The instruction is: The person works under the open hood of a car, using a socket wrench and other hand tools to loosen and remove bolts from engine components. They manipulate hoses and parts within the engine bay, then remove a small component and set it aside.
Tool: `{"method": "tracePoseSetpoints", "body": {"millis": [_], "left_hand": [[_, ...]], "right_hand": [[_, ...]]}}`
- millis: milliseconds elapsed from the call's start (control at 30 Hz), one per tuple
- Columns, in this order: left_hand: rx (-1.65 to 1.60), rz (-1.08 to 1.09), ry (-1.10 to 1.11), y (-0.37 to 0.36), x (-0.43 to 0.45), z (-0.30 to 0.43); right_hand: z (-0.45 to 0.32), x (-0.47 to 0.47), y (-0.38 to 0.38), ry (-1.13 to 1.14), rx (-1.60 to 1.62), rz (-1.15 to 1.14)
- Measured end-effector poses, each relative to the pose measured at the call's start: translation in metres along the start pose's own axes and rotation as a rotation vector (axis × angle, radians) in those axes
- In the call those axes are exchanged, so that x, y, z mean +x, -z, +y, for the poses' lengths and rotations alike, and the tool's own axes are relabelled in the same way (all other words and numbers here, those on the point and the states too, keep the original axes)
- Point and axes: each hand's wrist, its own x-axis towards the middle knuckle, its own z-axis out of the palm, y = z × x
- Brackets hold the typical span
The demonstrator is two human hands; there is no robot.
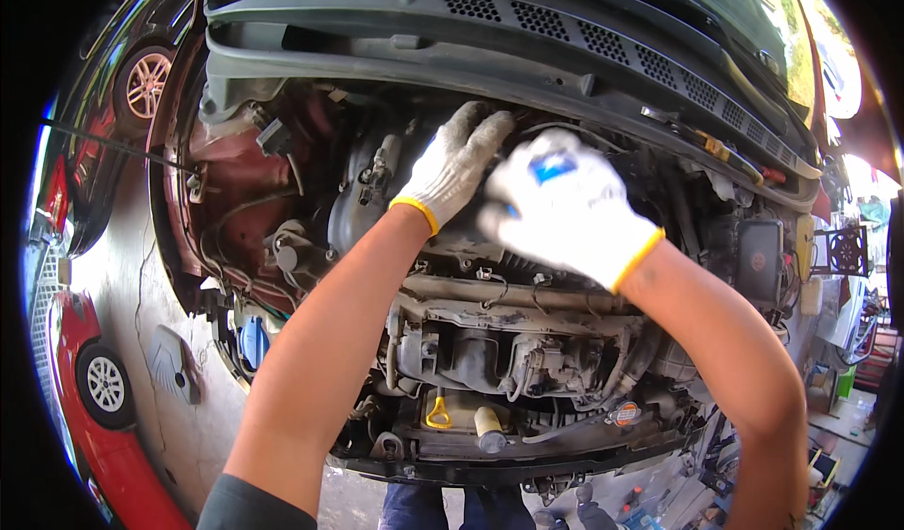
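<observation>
Both my hands wear white knit gloves with yellow cuffs and are over the rear of a car engine. My left hand [459, 159] reaches toward the gap below the cowl panel [395, 60], palm down. Its fingertips lie against dark parts, and whatever they touch is hidden. Close beside it, my right hand [572, 205] is curled and blurred by motion; blue patches show on it, and I cannot tell whether it grips something. In front of the hands lies the intake manifold [477, 360]. An ignition coil or similar connector piece [381, 159] stands left of my left hand.
A yellow-handled dipstick [438, 413], a pale cylinder [489, 427] and an orange-labelled radiator cap [625, 414] are at the front. A thin prop rod [120, 145] crosses the left. On the floor lies a grey plastic cover [173, 364], near a red car [106, 452]. A black box [761, 262] sits right.
</observation>
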Motion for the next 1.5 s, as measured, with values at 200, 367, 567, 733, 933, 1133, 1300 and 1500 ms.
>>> {"method": "tracePoseSetpoints", "body": {"millis": [200,367,567,733,933,1133,1300,1500], "left_hand": [[0.08,-0.004,0.043,0.002,0.0,0.0],[-0.051,-0.14,0.025,0.003,0.005,-0.013],[0.305,-0.158,-0.219,0.006,0.006,-0.028],[0.255,-0.121,-0.172,0.005,0.012,-0.027],[0.075,-0.117,-0.077,0.004,0.008,-0.023],[0.499,-0.051,-0.381,0.006,0.008,-0.021],[0.281,-0.039,-0.148,0.004,0.007,-0.021],[0.285,-0.084,-0.157,0.006,0.004,-0.019]], "right_hand": [[-0.001,0.001,0.003,-0.027,-0.028,-0.033],[0.013,0.007,-0.004,-0.28,0.107,0.031],[0.015,-0.005,-0.025,-0.241,0.176,0.32],[0.02,-0.009,-0.031,-0.155,0.144,0.063],[0.006,-0.013,-0.027,0.049,0.012,0.125],[0.002,-0.011,-0.021,0.028,-0.022,0.058],[-0.001,-0.011,-0.018,0.188,-0.011,0.16],[-0.005,-0.009,-0.013,-0.011,-0.135,0.12]]}}
